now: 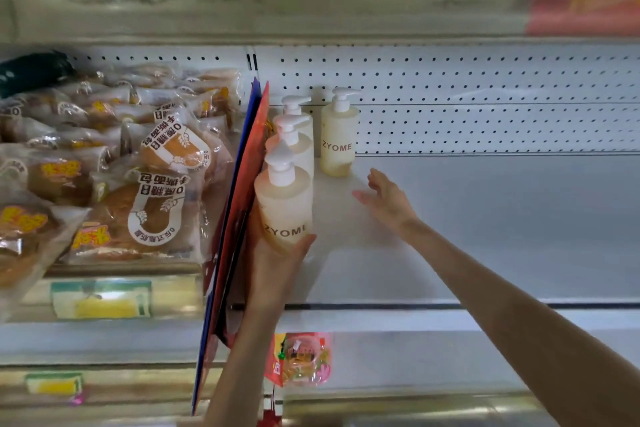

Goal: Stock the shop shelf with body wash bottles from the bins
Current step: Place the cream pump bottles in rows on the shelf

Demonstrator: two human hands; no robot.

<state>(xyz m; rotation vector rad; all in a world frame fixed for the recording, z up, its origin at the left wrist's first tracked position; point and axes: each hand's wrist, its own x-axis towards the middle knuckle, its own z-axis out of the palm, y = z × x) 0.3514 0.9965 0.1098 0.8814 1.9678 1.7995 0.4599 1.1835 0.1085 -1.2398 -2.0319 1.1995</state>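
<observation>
My left hand [277, 263] grips a pale yellow pump bottle [284, 204] marked ZYOME near its base, holding it upright at the left end of the white shelf [467, 236], against the divider. Behind it stand two more bottles in a row [298, 146], and a third [337, 146] stands to their right by the pegboard back. My right hand [386, 198] hovers open over the shelf, a little in front of that right-hand bottle, touching nothing.
A red and blue card divider [242, 204] leans at the shelf's left end. Left of it lie several bagged breads [152, 191]. A perforated white back panel [485, 107] closes the shelf. A pink packet [301, 357] hangs below the shelf edge.
</observation>
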